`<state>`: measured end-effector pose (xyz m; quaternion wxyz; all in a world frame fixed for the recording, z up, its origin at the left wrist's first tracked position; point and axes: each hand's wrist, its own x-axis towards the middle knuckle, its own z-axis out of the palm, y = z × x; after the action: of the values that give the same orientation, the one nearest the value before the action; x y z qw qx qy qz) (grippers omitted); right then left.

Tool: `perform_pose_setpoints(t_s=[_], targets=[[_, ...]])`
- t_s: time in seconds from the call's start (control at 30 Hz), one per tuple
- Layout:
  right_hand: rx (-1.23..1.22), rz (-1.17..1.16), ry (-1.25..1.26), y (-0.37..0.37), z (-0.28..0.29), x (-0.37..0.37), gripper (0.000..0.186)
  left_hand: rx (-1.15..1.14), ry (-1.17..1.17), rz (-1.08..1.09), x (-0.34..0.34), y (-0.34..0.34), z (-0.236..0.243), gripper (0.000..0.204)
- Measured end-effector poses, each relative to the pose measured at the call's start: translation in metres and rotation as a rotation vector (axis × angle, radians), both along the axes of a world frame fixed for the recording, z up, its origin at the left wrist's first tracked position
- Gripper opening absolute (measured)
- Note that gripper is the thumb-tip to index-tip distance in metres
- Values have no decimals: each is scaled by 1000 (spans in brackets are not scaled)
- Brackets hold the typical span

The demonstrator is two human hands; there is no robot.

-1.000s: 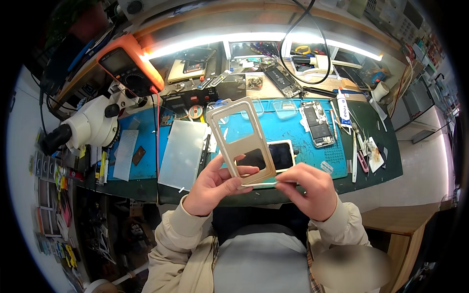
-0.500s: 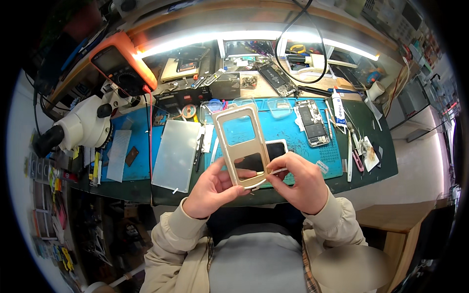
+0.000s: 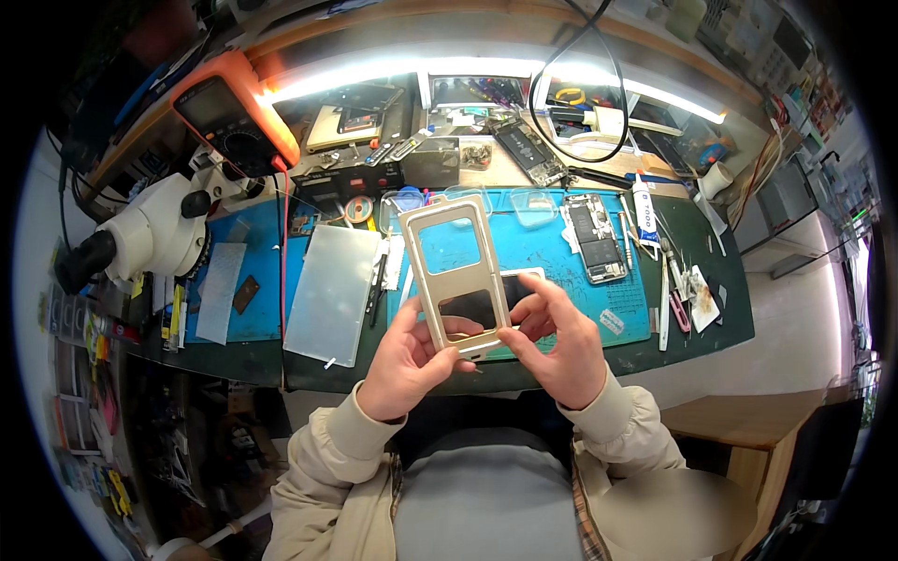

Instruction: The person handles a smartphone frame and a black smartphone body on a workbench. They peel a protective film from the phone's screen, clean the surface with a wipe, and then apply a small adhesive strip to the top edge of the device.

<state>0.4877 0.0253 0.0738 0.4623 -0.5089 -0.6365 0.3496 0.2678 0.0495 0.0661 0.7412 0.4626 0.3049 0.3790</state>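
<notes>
a: what carries everything?
b: a dark green counter, with a blue mat laid over much of it.

a: and next in size?
b: a white microscope at the left, then an orange multimeter propped behind it, then a frosted sheet lying left of the hands.

a: how are the hands?
b: both closed on one thing. the left hand grips the lower left corner, thumb in front; the right hand has its thumb at the lower right.

a: on what?
b: a beige frame with two windows, held up over the mat, top leaning left.

a: anything smaller?
b: an opened phone on the mat, and a white tube just right of it.
</notes>
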Motion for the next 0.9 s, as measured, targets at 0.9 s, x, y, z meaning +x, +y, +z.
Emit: perform_pose_setpoints(t_s=[0.9], targets=[[-449,200,514,0,-8,9,35,83,24,-27,11,-6,-14,71]])
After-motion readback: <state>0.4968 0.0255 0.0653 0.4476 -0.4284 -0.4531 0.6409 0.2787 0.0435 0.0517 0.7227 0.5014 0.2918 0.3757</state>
